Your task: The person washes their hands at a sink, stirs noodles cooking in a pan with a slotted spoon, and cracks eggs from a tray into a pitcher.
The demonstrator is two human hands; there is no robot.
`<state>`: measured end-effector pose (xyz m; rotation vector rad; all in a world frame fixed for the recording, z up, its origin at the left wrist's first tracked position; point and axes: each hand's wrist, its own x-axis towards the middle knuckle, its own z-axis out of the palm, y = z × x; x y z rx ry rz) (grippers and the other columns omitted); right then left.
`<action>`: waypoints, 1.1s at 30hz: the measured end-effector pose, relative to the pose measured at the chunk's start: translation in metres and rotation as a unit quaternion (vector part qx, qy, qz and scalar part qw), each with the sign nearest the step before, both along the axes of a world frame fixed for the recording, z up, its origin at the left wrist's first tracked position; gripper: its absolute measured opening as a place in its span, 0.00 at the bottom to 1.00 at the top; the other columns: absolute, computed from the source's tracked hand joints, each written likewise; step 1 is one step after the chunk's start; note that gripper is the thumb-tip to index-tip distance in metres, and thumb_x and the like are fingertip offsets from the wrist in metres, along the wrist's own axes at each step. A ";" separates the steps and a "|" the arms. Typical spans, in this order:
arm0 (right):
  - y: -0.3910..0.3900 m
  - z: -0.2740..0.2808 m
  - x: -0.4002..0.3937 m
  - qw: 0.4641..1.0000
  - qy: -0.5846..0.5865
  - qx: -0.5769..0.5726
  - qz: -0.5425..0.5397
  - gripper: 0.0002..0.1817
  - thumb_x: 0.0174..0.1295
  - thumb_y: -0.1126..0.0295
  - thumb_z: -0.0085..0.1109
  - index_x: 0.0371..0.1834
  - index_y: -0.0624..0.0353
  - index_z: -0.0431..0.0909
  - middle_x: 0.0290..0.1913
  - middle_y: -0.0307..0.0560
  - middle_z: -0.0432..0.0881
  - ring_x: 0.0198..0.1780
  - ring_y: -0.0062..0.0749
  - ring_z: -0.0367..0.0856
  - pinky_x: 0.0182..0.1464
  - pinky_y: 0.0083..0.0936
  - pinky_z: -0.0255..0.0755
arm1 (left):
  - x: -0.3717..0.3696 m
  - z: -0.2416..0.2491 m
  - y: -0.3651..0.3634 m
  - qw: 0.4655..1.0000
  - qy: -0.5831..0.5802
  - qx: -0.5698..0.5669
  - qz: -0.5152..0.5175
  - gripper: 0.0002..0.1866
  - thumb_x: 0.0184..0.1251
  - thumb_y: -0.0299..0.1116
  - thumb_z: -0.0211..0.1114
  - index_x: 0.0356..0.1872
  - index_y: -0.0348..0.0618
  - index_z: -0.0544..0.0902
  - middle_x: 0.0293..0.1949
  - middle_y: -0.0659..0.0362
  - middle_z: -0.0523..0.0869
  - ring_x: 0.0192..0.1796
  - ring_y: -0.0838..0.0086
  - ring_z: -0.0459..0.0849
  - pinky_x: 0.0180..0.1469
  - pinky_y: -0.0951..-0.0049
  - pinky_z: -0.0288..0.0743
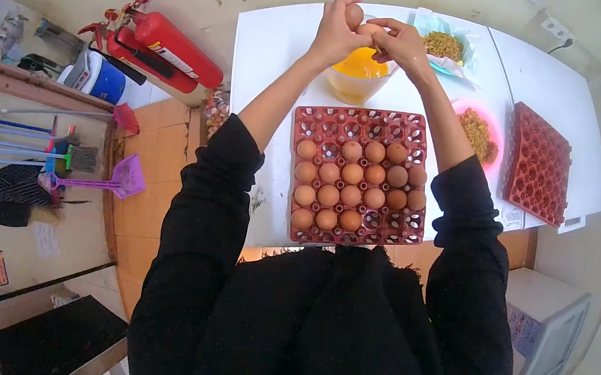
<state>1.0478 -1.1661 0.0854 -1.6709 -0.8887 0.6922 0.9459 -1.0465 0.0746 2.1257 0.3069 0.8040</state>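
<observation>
Over a translucent bowl [357, 88] of orange-yellow raw egg [359, 64], both hands are close together. My left hand [335, 37] is closed around a brown egg [354, 15]. Between the hands sits a second, paler egg [370, 31], with the fingers of my right hand [402, 46] wrapped on it. Strands of egg hang below the right fingers. Nearer to my body, a dark red egg tray [364, 115] holds several rows of brown eggs [353, 173]; its far row and some near cups have no eggs.
A second red tray [539, 164] lies at the right of the white table [280, 45]. Crumbly brown food fills a pink dish [476, 135] and a lined container [444, 46]. Red fire extinguishers [177, 48] stand left of the table, with brooms and a purple dustpan [129, 176] nearby.
</observation>
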 end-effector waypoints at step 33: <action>0.169 0.011 -0.185 0.885 -0.436 0.109 0.122 0.14 0.43 0.69 0.56 0.34 0.60 0.74 0.28 0.55 0.77 0.36 0.47 0.76 0.38 0.38 0.71 | -0.276 -0.014 0.197 0.961 0.145 0.149 0.184 0.34 0.35 0.26 0.69 0.52 0.43 0.67 0.47 0.48 0.68 0.49 0.60 0.69 0.52 0.68 0.65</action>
